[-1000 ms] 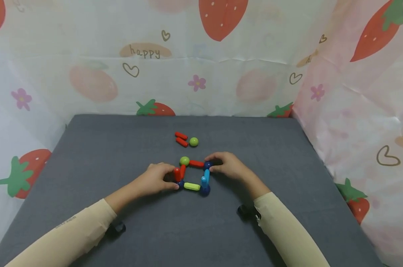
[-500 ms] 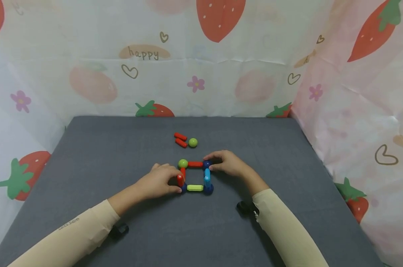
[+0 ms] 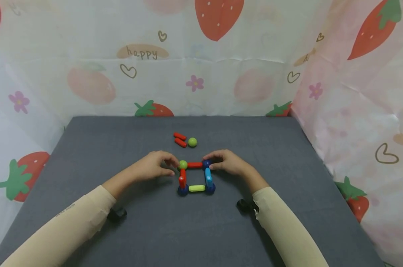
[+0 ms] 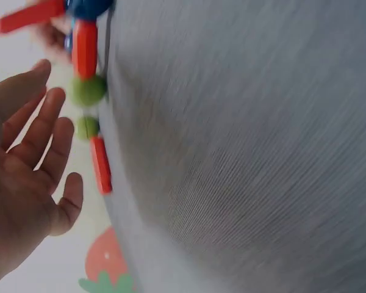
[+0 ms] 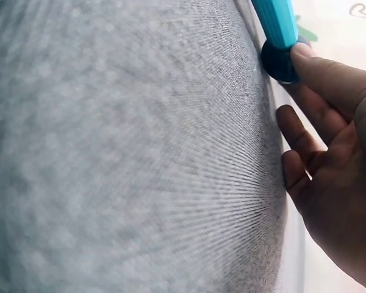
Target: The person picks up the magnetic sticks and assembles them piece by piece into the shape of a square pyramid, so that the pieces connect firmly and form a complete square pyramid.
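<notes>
A square of magnetic rods and balls lies on the grey cloth. Its back side is a red rod (image 3: 195, 165) between a green ball (image 3: 182, 164) and a dark blue ball (image 3: 206, 164). My right hand (image 3: 229, 164) pinches that dark blue ball; the right wrist view shows the thumb (image 5: 329, 76) against it. Beside the green ball, my left hand (image 3: 153, 165) holds nothing, its fingers spread loosely in the left wrist view. A yellow-green rod (image 3: 197, 188) joins the front dark blue balls. From these corners a red rod (image 3: 182, 181) and a light blue rod (image 3: 208, 180) point upward.
Behind the square lie two loose red rods (image 3: 180, 142) and a loose green ball (image 3: 192, 142). A printed strawberry curtain (image 3: 218, 89) hangs behind the grey-covered table (image 3: 254, 128) and along its sides.
My left hand has let go of the front left corner and moved back towards the green ball. The square has straightened from a skewed shape. My right hand stays at its corner.
</notes>
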`<state>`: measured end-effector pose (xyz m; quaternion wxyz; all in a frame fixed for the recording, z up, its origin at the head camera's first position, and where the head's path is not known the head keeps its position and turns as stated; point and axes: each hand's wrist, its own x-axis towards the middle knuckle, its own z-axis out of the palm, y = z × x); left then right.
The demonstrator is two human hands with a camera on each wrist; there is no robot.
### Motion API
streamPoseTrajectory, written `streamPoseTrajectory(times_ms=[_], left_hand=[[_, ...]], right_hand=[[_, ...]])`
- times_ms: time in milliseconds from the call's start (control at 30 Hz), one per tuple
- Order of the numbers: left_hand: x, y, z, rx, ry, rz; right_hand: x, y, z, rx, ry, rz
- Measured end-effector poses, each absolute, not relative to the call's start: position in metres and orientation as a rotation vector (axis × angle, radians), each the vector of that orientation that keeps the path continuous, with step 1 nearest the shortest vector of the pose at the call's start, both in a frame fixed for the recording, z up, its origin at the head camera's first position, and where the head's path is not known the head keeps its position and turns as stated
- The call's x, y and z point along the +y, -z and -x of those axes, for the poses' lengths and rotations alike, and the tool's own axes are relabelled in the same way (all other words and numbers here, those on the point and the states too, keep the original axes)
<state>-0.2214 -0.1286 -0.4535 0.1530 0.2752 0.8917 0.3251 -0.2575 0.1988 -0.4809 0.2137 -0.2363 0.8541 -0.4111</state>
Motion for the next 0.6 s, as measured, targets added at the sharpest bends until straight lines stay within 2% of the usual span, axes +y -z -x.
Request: streamPoseTrajectory(times_ms=[300, 600], left_hand=[[-0.131, 0.446, 0.277, 2.704, -0.961, -0.666], [-0.123, 0.459, 0.318, 2.734, -0.940, -0.687]], right_hand=[[0.200, 0.480, 0.256, 2.372, 1.142, 0.660], [0.200, 0.483, 0.257, 2.375, 1.158, 0.660]])
